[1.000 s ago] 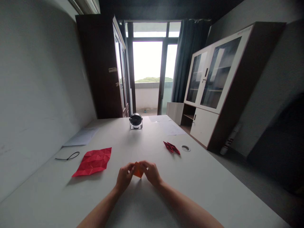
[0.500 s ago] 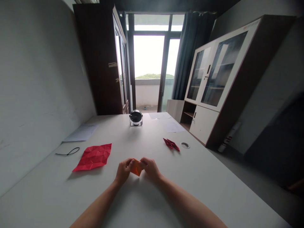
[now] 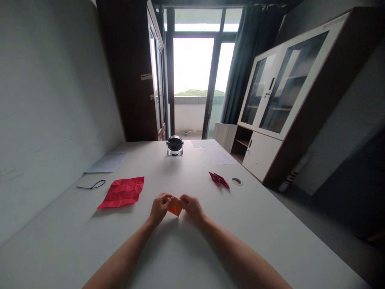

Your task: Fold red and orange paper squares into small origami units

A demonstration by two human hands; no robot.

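Between my two hands is a small piece of folded orange paper (image 3: 175,207), with one corner pointing down toward me. My left hand (image 3: 161,207) pinches its left side, thumb on top. The right side is gripped by my right hand (image 3: 191,206), fingers closed on the upper edge. Off to the left lies a creased sheet of red paper (image 3: 122,192), opened out on the table. Two pointed folded red paper pieces (image 3: 219,180) lie close together to the right, beyond my right hand.
The white table (image 3: 180,257) bears a black round device on a metal stand (image 3: 175,145) at its far end. A black cable tie (image 3: 92,185) and white papers (image 3: 106,162) lie at left. More papers (image 3: 222,155) and a cable hole (image 3: 237,182) are at right.
The view has shifted slightly, so everything sits a little higher and further right. Both hands keep hold of the orange paper; its fold looks nearly the same.
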